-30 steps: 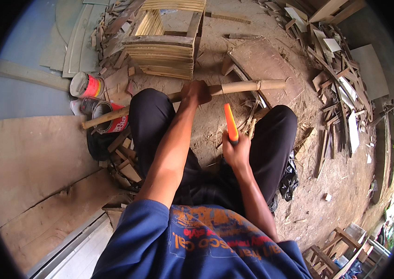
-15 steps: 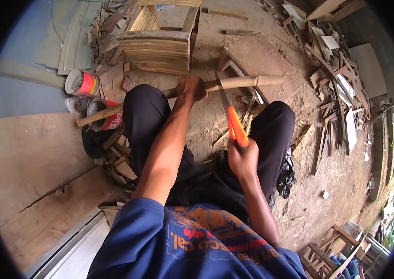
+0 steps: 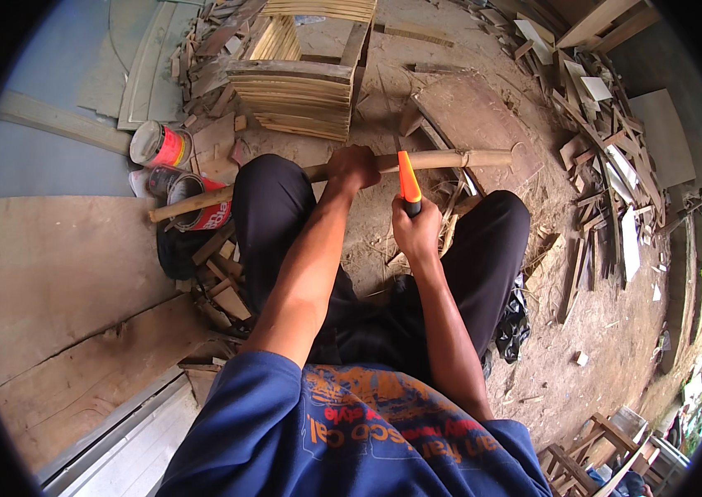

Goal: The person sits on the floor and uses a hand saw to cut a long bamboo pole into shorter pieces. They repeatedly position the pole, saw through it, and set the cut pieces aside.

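Observation:
A long bamboo pole (image 3: 434,159) lies crosswise in front of me, its left end near the paint cans and its right end over a flat board (image 3: 483,112). My left hand (image 3: 354,168) is closed around the pole, just right of my left knee. My right hand (image 3: 417,225) grips the handle of a handsaw (image 3: 409,178), orange with a black part. The saw crosses the pole a little right of my left hand, its thin blade pointing away from me. Where the teeth meet the bamboo is too small to make out.
A slatted wooden crate (image 3: 293,95) stands ahead. Two paint cans (image 3: 160,147) sit at the left beside plywood sheets (image 3: 61,273). Wood scraps (image 3: 595,174) pile up on the right, and a small wooden frame (image 3: 587,451) is at the lower right.
My right hand has pushed the saw forward and slightly left, so its orange handle now reaches the pole. My left hand keeps its hold. The whole view has shifted slightly.

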